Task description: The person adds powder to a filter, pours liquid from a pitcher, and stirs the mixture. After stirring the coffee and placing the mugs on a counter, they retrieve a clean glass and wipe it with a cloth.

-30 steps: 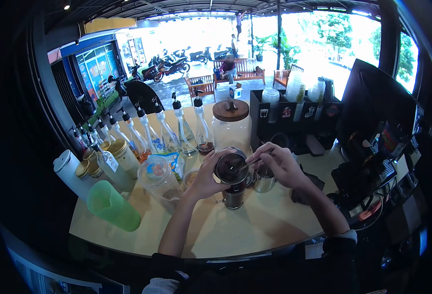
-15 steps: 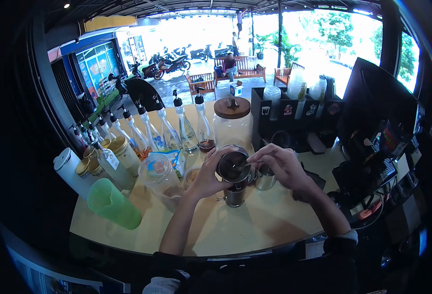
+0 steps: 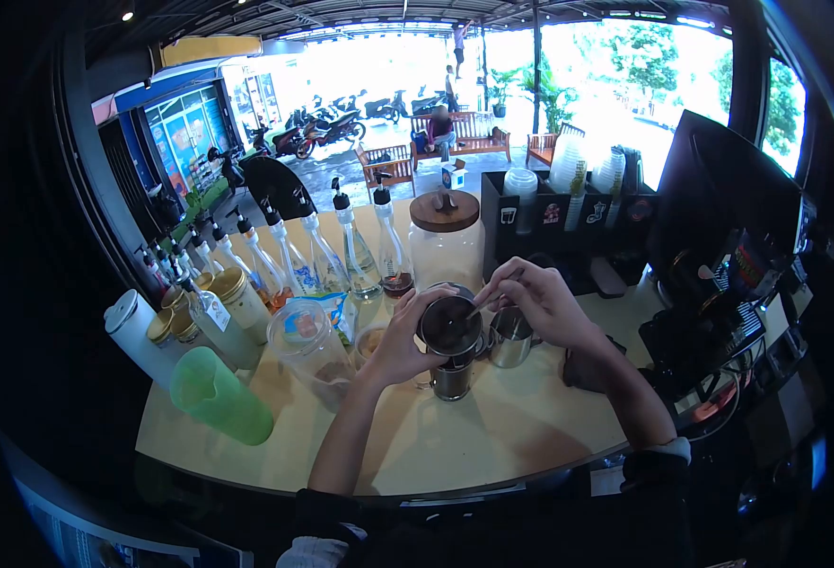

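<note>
My left hand (image 3: 405, 339) is wrapped around a round metal cup (image 3: 451, 327) with dark contents, its mouth facing me. Directly below it stands a smaller metal cup (image 3: 452, 382) on the counter. Above the rim, my right hand (image 3: 542, 301) pinches the thin handle of a spoon (image 3: 474, 310), whose lower end dips into the dark contents and is hidden. A steel pitcher (image 3: 510, 343) stands just under my right hand. Left of my left hand are a clear plastic jug (image 3: 308, 346) and a small tub (image 3: 370, 341).
Pump bottles (image 3: 355, 248) line the counter's far left edge, beside lidded canisters (image 3: 240, 293) and a green pitcher (image 3: 218, 393). Straight ahead is a big glass jar (image 3: 446, 241) with a wooden lid. A black cup holder (image 3: 568, 222) and dark machine (image 3: 729, 218) occupy the right.
My right hand has lifted and shifted slightly, so the spoon handle stands more upright in the cup and the steel pitcher shows more. My left hand keeps its hold.
</note>
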